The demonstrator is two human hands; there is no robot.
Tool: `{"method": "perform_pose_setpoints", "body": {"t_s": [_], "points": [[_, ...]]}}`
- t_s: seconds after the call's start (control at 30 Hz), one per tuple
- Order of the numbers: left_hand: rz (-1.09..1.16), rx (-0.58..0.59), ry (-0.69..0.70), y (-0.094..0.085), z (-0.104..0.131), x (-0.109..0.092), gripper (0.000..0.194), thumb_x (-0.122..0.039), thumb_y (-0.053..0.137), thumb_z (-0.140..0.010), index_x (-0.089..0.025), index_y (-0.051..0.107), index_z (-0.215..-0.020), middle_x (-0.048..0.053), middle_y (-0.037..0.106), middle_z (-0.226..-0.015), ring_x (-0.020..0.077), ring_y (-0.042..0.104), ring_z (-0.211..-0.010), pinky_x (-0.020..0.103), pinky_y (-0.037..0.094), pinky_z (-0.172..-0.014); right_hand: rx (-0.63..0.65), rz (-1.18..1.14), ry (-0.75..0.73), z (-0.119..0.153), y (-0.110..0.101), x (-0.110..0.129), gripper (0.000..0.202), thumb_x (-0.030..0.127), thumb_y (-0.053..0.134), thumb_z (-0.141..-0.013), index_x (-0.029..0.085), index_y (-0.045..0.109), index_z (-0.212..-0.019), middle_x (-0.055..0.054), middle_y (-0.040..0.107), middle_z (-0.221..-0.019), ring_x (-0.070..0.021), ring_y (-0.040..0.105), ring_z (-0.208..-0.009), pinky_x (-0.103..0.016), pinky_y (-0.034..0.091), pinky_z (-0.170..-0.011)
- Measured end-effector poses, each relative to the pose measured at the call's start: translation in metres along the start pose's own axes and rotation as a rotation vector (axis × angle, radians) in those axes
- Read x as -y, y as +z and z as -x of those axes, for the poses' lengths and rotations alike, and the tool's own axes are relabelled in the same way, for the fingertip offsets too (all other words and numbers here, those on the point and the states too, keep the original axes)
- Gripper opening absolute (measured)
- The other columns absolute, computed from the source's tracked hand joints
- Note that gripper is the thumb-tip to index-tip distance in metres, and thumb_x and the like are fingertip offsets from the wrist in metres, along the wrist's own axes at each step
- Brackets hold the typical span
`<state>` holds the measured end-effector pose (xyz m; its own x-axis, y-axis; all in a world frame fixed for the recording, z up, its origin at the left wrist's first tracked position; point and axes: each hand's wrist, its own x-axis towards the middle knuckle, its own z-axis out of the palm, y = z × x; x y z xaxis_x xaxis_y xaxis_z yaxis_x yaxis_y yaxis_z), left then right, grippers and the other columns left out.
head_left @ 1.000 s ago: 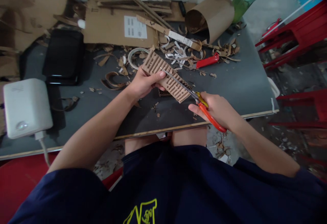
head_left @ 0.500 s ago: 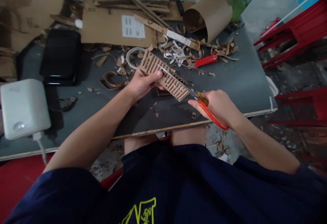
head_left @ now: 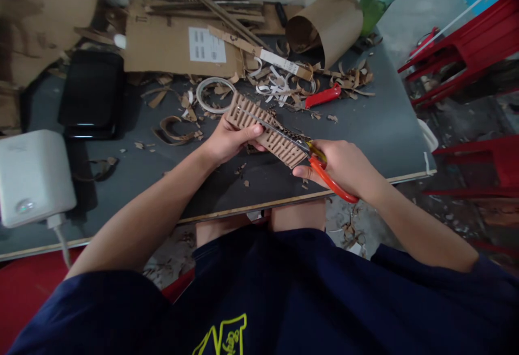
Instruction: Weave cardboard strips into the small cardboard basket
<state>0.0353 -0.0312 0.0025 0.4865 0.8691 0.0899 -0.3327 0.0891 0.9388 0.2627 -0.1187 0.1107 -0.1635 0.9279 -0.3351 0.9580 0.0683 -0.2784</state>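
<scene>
My left hand point(head_left: 233, 140) is closed on a ridged strip of corrugated cardboard point(head_left: 279, 149), its thumb pressing the top face. The strip slants down to the right, above the table. My right hand point(head_left: 340, 168) grips a pair of scissors point(head_left: 332, 182) with orange-red and yellow handles. The blades lie lengthwise along the strip's face, with their tips near its upper left end. Behind the strip, more dark corrugated cardboard shows in part, mostly hidden by the strip and my left hand.
On the grey table point(head_left: 365, 128) lie a tape roll point(head_left: 198, 95), a red cutter point(head_left: 323, 96) and many cardboard scraps. A flat cardboard sheet point(head_left: 158, 47), a cardboard tube point(head_left: 340, 25) and a green bottle point(head_left: 373, 12) stand behind. At left are a black box point(head_left: 93, 87) and a white device point(head_left: 36, 176).
The scissors have slid further along the strip toward its upper left end, their blades now lying closer to it. The strip and left hand have shifted slightly down and right.
</scene>
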Motion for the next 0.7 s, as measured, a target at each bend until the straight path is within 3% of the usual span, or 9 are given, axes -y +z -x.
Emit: {"method": "perform_pose_setpoints", "body": {"t_s": [0.23,0.43,0.57,0.7], "points": [[0.063,-0.03,-0.029,0.002,0.0,-0.002,0.055,-0.054,0.094,-0.055,-0.018,0.059,-0.078,0.002,0.075,-0.078,0.0212,0.076,-0.07,0.024,0.066,-0.055,-0.047,0.037,0.029,-0.002,0.006,0.002,0.054,0.075,0.053,-0.085,0.023,0.058,-0.073,-0.004,0.063,-0.063,-0.0203,0.058,-0.061,-0.03,0.03,-0.059],[0.021,-0.021,-0.007,0.001,-0.001,-0.001,0.056,-0.059,0.091,-0.059,-0.019,0.056,-0.078,0.002,0.072,-0.075,0.022,0.076,-0.071,0.025,0.066,-0.055,-0.049,-0.029,0.026,0.0,0.015,0.003,0.055,0.073,0.05,-0.088,0.023,0.052,-0.063,-0.003,0.057,-0.055,-0.0186,0.055,-0.057,-0.031,0.033,-0.061],[-0.015,-0.032,0.01,-0.002,-0.002,-0.003,0.057,-0.061,0.09,-0.059,-0.019,0.057,-0.079,0.003,0.068,-0.073,0.024,0.075,-0.071,0.028,0.066,-0.053,-0.065,-0.062,0.039,-0.003,0.022,0.001,0.055,0.072,0.049,-0.087,0.024,0.046,-0.061,-0.003,0.055,-0.056,-0.0185,0.054,-0.058,-0.031,0.033,-0.062],[-0.066,-0.093,0.076,-0.008,-0.003,-0.01,0.055,-0.062,0.088,-0.062,-0.017,0.059,-0.075,0.002,0.067,-0.069,0.0218,0.074,-0.067,0.029,0.067,-0.055,-0.065,-0.061,0.012,-0.006,0.02,-0.001,0.053,0.074,0.052,-0.085,0.023,0.05,-0.067,-0.004,0.059,-0.062,-0.0194,0.057,-0.061,-0.03,0.033,-0.061]]}}
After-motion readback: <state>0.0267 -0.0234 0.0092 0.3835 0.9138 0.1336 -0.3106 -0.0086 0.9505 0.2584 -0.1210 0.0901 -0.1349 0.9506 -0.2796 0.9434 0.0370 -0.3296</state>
